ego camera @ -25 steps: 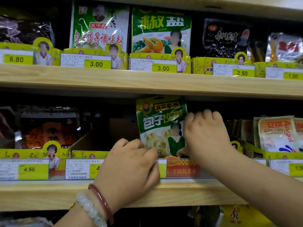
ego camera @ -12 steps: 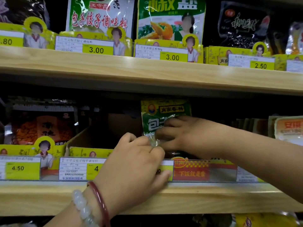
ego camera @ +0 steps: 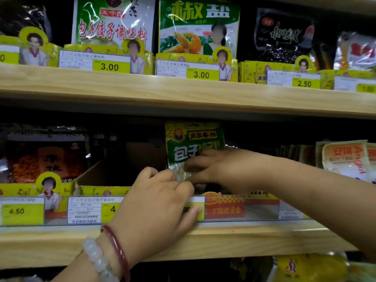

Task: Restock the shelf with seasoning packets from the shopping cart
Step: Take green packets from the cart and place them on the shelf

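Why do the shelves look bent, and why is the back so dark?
Head view: the wide-angle lens bows the upper shelf; its overhang shades the recess behind the green packet. Glare streaks the glossy top-row packets. The right hand and left hand look slightly soft.

Two long boards of light yellow wood run across, an upper wooden shelf [ego camera: 183,92] and a lower wooden shelf [ego camera: 244,237]. Yellow price tags [ego camera: 109,67] stand in a row along the front edge of each board. The space behind, between the boards, is dark and deep in shadow. Soft light falls on the front edges of the wood.
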